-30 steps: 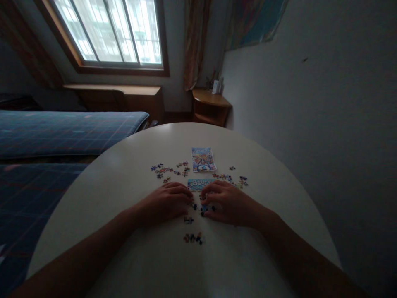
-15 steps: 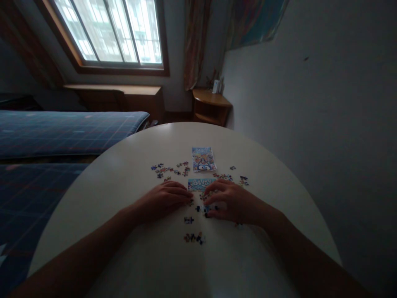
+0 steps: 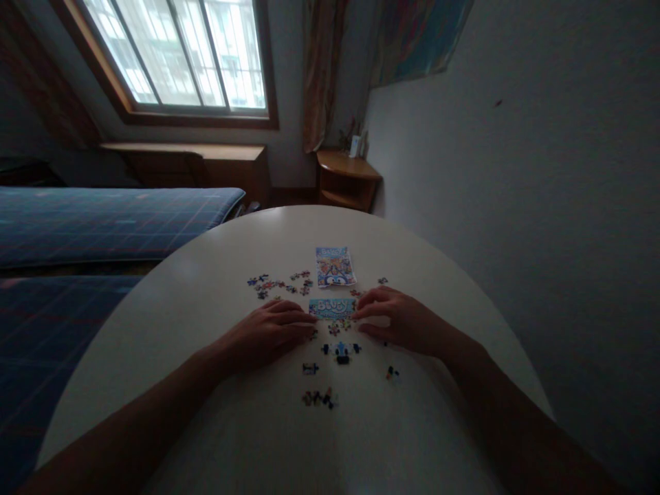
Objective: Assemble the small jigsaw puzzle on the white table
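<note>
My left hand (image 3: 268, 332) lies flat on the white round table (image 3: 206, 295), fingers stretched toward the joined blue strip of puzzle pieces (image 3: 331, 307). My right hand (image 3: 402, 318) rests palm down to the right of that strip, its fingertips touching the strip's right end; nothing shows between its fingers. A small joined cluster of pieces (image 3: 340, 350) lies just below and between both hands. Loose pieces (image 3: 278, 284) are scattered behind my left hand. A small printed picture card (image 3: 335, 267) lies beyond the strip.
More loose pieces lie nearer me (image 3: 320, 397) and at the right (image 3: 392, 373). A bed with a blue checked cover (image 3: 103, 220) stands left of the table. A wall runs close on the right; a wooden corner shelf (image 3: 348, 175) and a window are at the back.
My right hand has moved away from the small cluster, up and to the right, to the end of the blue strip, uncovering the cluster. My left hand has hardly moved.
</note>
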`<state>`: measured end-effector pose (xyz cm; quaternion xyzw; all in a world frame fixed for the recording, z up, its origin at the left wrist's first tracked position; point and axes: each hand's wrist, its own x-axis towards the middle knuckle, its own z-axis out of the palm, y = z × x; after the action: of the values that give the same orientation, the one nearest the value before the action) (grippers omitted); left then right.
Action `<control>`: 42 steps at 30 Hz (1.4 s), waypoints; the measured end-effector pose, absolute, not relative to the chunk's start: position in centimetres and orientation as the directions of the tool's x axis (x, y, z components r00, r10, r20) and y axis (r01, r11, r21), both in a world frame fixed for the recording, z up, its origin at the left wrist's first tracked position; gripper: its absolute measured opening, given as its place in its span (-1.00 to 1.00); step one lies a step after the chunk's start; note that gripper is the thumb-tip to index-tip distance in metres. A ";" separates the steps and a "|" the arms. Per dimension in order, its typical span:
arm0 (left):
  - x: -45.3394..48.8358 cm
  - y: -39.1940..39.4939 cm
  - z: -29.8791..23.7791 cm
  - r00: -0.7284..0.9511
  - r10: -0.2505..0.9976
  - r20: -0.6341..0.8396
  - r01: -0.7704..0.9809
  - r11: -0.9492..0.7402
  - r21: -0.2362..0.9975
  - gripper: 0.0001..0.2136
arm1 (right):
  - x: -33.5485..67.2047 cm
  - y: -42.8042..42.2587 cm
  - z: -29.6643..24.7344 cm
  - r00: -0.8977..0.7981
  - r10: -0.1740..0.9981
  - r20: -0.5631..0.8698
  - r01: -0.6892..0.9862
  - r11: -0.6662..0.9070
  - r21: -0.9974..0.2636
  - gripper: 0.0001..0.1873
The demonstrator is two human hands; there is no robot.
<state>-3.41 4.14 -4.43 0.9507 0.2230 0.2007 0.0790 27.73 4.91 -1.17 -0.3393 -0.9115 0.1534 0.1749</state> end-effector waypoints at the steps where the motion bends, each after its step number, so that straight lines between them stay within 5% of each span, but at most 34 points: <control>1: -3.4 4.1 -4.4 0.820 0.455 0.346 0.395 -0.889 0.233 -0.70 | 27.5 4.8 -1.2 -0.709 0.672 0.213 0.565 0.723 -0.398 -0.80; 6: -3.5 3.9 -4.2 0.830 0.485 0.277 0.442 -0.873 0.205 -0.66 | 27.9 5.3 -1.5 -0.707 0.674 0.212 0.569 0.721 -0.396 -0.77; 12: -4.7 5.0 -5.4 0.697 0.670 0.255 0.661 -0.739 0.134 -0.55 | 32.0 7.9 -2.8 -0.500 0.829 0.251 0.744 0.560 -0.365 -0.59; 17: -5.6 6.1 -7.0 0.551 0.815 0.178 0.807 -0.575 0.134 -0.51 | 32.8 8.6 -4.3 -0.569 0.816 0.105 0.733 0.561 -0.386 -0.52; 23: -5.9 6.3 -6.8 0.544 0.827 0.141 0.816 -0.561 0.140 -0.50 | 32.5 8.0 -3.5 -0.613 0.788 0.054 0.682 0.563 -0.467 -0.58; 33: -7.1 7.2 -6.6 0.261 0.926 0.274 0.938 -0.310 0.154 -0.47 | 35.0 8.2 -1.8 -0.369 0.929 0.038 0.790 0.335 -0.514 -0.73; 42: -7.4 7.7 -6.8 0.298 0.915 0.273 0.894 -0.368 0.256 -0.50 | 35.6 7.9 -1.5 -0.349 0.935 -0.067 0.790 0.255 -0.558 -0.73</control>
<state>-7.44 7.66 -6.78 0.8052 0.5615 0.1886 0.0274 35.65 7.87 -1.51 -0.5528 -0.7798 0.2582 0.1401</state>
